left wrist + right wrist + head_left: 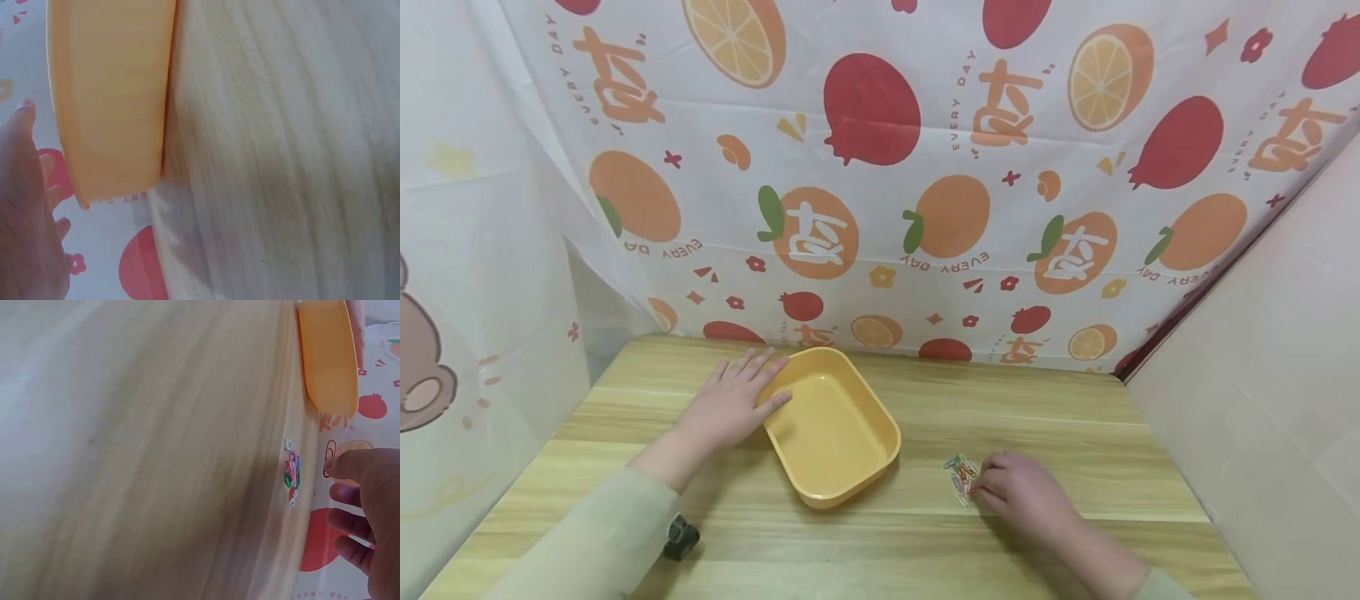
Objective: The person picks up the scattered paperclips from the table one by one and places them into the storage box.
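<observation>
A yellow rectangular tray (831, 425) (106, 94) (328, 356) sits empty on the wooden table (1037, 417). My left hand (737, 400) (25, 219) lies flat beside it, its straight fingers touching the tray's left rim. To the tray's right lies a small pile of coloured paper clips (961, 477) (291, 475). My right hand (988, 486) (334, 472) is at the pile's right side with its fingers curled. In the right wrist view it pinches one reddish paper clip (329, 457) at its fingertips, just above the table.
A fruit-print cloth (880, 208) hangs close behind the table and along the left side. A pale wall (1262, 400) bounds the right. A small black object (681, 537) sits under my left sleeve.
</observation>
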Demonstrator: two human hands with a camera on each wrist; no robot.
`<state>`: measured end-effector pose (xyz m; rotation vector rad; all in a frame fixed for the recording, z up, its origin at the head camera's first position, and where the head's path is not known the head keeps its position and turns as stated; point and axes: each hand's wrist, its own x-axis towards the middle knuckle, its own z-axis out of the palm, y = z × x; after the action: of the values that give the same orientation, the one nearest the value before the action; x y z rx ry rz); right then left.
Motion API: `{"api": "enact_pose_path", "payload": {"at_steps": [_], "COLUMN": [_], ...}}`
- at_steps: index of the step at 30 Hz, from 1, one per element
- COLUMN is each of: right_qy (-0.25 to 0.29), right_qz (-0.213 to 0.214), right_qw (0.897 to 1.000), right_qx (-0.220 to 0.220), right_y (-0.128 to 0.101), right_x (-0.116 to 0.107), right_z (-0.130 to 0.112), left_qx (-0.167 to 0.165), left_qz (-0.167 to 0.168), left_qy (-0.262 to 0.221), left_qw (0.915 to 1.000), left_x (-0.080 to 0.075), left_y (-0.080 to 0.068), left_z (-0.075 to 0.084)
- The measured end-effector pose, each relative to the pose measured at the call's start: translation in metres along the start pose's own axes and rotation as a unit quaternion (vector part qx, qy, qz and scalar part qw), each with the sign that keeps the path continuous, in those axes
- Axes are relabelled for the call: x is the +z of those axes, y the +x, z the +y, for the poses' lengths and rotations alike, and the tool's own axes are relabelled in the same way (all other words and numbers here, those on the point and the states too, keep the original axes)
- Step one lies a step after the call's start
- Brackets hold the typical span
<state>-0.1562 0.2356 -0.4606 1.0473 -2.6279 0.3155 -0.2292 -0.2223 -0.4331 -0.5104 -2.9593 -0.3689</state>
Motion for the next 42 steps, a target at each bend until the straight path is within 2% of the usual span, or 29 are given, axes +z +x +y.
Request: {"api": "enact_pose_path", "payload": {"at_steps": [4, 10, 19, 42], "right_qy": [0.004, 0.003, 0.006, -0.013], "right_qz": [0.009, 0.005, 0.025, 0.036], "right_qw": [1.000, 1.000, 1.000, 0.999], "right_qx": [-0.012, -0.002, -0.003, 0.009], "right_y": [0.003, 0.006, 0.013, 0.025], "right_x": [-0.003, -0.004, -0.006, -0.011], "right_z": [0.002, 0.001, 0.002, -0.001], "left_qx": [0.000, 0.000, -0.003, -0.001], "left_qz": [-0.004, -0.005, -0.009, -0.026], "left_qy": [0.002, 0.004, 0.003, 0.000], "left_qw": [1.0000, 1.0000, 1.0000, 0.9997], "left_x": [0.000, 0.002, 0.006, 0.009], "left_y": [0.000, 0.001, 0.004, 0.015], "left_z": [-0.002, -0.005, -0.008, -0.008]}}
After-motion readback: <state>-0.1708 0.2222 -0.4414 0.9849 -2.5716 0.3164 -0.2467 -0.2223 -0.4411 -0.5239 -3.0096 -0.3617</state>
